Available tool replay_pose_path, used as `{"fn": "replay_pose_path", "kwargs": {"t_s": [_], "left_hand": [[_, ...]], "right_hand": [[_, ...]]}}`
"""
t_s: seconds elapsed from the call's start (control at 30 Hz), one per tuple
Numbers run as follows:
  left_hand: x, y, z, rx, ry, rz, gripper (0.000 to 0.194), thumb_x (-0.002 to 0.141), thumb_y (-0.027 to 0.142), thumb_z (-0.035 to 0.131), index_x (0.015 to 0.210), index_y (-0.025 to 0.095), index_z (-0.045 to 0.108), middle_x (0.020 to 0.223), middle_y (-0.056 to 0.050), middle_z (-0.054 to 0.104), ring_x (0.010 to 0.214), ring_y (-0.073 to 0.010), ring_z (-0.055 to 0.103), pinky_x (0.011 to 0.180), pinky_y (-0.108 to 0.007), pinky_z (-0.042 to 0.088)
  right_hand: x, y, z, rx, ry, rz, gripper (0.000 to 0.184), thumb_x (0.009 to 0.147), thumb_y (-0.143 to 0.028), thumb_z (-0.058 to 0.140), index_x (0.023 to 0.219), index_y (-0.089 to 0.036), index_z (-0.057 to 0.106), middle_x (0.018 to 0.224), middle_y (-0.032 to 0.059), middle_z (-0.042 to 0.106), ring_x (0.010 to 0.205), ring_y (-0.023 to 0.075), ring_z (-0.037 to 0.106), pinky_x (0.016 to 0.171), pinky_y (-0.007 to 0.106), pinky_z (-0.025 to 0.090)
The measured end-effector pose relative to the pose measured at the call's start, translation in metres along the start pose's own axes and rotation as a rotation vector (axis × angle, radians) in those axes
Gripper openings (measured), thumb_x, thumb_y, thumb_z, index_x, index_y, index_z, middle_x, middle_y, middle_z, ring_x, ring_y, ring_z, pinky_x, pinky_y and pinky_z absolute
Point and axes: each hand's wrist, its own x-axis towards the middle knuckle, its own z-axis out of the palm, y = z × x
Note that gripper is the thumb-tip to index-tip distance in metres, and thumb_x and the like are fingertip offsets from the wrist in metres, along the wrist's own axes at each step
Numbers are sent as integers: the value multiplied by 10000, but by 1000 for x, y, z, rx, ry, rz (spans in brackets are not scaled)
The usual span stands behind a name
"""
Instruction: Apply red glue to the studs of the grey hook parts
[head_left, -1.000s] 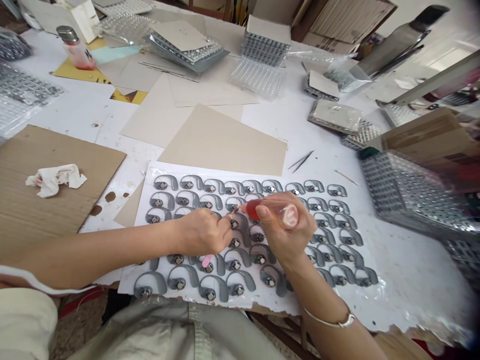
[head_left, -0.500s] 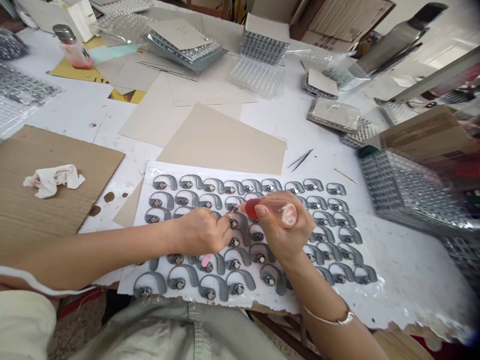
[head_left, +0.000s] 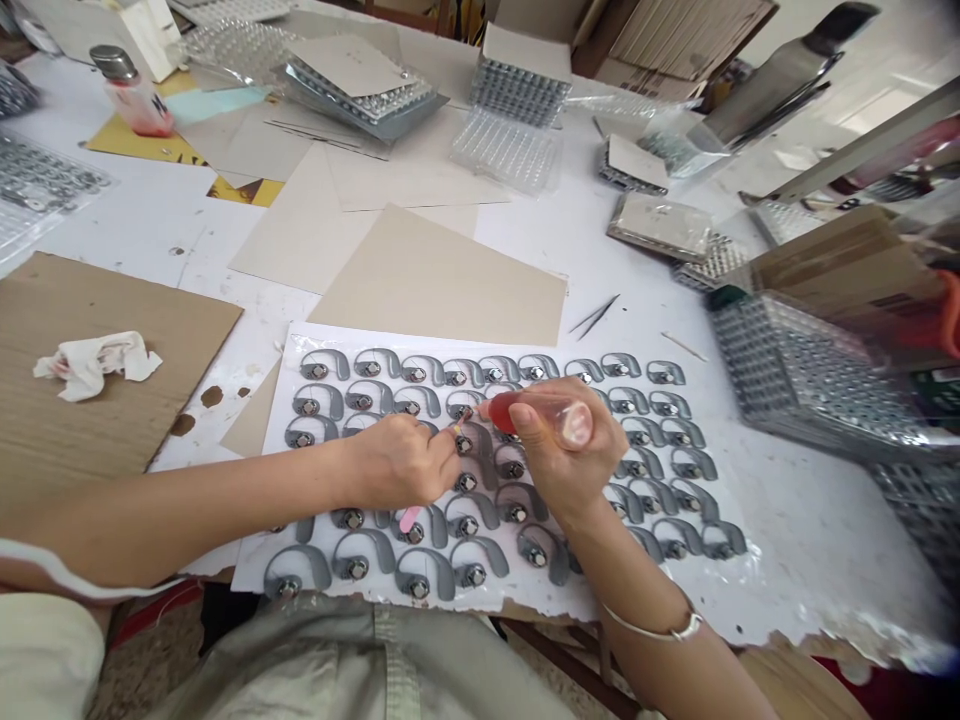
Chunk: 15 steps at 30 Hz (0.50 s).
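Note:
A white sheet (head_left: 750, 585) in front of me carries several rows of grey hook-shaped parts (head_left: 679, 462) with small metal centres. My right hand (head_left: 559, 455) is closed round a small clear bottle of red liquid (head_left: 551, 412), its red tip pointing left over the middle rows. My left hand (head_left: 401, 463) is closed in a pinch on a thin pink stick (head_left: 409, 519), whose point meets a part just left of the bottle's tip. A thin bracelet (head_left: 652, 630) circles my right wrist.
Brown cardboard (head_left: 45, 420) with a crumpled stained tissue (head_left: 90, 360) lies at left. Beige cards (head_left: 442, 280), tweezers (head_left: 592, 316), stacked clear blister trays (head_left: 810, 385) and a capped bottle of pink liquid (head_left: 131, 95) surround the sheet.
Both hands stay at the same spot on the sheet. The view has shifted slightly, so everything sits a little lower-left in the picture.

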Motion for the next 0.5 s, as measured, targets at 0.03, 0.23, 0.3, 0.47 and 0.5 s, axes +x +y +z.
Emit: {"fn": "replay_pose_path", "kwargs": {"t_s": [0.03, 0.23, 0.3, 0.47, 0.5], "left_hand": [[0, 0, 0, -1, -4, -2, 98, 804, 68, 513, 741, 108, 576, 674, -86, 658, 417, -122, 519, 346, -239, 439], [0, -1, 1, -23, 0, -11, 112, 810, 50, 500, 753, 106, 578, 675, -81, 664, 421, -128, 539, 357, -241, 449], [0, -1, 0, -27, -3, -11, 127, 817, 45, 491, 748, 109, 577, 669, -76, 663, 423, -125, 539, 366, -238, 454], [0, -2, -1, -48, -9, -19, 131, 825, 35, 484, 781, 102, 587, 690, -75, 673, 432, -122, 540, 377, -239, 458], [0, -3, -1, -50, -9, -18, 127, 827, 35, 487, 783, 101, 587, 699, -76, 676, 433, -119, 539, 378, -238, 457]], "right_hand": [[0, 0, 0, -4, 0, 2, 123, 825, -265, 672, 725, -204, 633, 699, 4, 633, 592, 128, 579, 529, 271, 452], [-2, 3, -1, 2, 6, -9, 100, 815, -222, 685, 737, -196, 627, 706, -4, 619, 622, 117, 583, 568, 261, 472], [-3, 3, -1, 8, 11, -24, 95, 810, -212, 689, 746, -198, 620, 708, -8, 620, 621, 116, 583, 566, 260, 473], [-1, 3, -1, 22, 22, -47, 107, 807, -210, 694, 764, -196, 597, 699, -10, 620, 615, 117, 580, 557, 257, 475], [-1, 3, -1, 20, 23, -52, 111, 809, -212, 691, 765, -195, 591, 693, -10, 618, 611, 118, 578, 554, 259, 475]]}}
